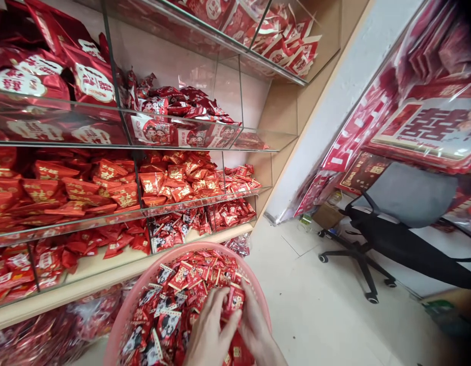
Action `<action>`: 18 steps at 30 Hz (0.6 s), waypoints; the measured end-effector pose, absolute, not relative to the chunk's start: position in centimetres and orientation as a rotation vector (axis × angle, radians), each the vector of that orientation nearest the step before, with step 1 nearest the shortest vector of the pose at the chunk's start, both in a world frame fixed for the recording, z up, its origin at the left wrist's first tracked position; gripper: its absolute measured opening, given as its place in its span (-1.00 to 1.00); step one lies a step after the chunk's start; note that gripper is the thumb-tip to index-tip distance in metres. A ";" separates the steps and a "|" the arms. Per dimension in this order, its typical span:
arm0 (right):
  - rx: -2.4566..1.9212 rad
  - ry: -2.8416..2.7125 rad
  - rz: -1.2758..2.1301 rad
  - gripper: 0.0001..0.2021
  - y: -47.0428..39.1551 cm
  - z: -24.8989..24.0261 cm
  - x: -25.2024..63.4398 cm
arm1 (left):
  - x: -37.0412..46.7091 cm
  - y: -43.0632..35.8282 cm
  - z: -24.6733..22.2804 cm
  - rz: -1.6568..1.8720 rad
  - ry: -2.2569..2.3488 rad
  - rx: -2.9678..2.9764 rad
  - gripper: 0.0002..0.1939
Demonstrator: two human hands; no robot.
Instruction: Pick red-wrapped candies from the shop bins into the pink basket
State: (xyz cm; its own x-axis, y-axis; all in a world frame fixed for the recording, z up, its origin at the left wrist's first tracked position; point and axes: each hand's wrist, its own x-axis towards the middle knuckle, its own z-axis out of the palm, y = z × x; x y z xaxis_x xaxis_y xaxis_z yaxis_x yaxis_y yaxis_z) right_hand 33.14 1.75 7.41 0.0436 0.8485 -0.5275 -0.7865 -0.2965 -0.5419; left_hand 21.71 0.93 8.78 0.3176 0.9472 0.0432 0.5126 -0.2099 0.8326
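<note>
A pink plastic basket (117, 315) full of small red packets (169, 323) stands at the bottom centre, some of them with black and white pictures. Over its right half, my left hand (210, 330) and my right hand (256, 325) come together around a red packet with gold print (235, 300). The fingers of my left hand curl against the packet's left side and lower edge, with the thumb below it. My right hand closes along its right side. More red packets lie directly under both hands.
Glass-fronted shelves (201, 204) filled with red packets rise behind the basket. Plastic-wrapped red goods (48, 330) lie beneath them. A grey and black office chair (391, 229) stands on the tiled floor (315, 315) at the right, by hanging red packages (430, 127).
</note>
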 end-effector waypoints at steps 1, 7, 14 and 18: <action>-0.972 -0.110 1.596 -0.58 1.7 7.5 32.8 | 22.1 0.6 8.7 0.741 1.282 1.851 -0.55; -1.001 -0.159 1.526 -0.55 0.9 8.3 31.7 | 21.9 0.6 7.1 0.720 1.278 1.795 -0.57; -0.887 -0.016 1.627 -0.74 0.9 6.7 33.7 | 18.0 3.4 6.5 0.702 1.442 1.851 -0.56; -0.906 0.004 1.581 -0.73 0.8 6.1 34.7 | 16.4 4.3 5.0 0.528 1.502 2.116 -0.57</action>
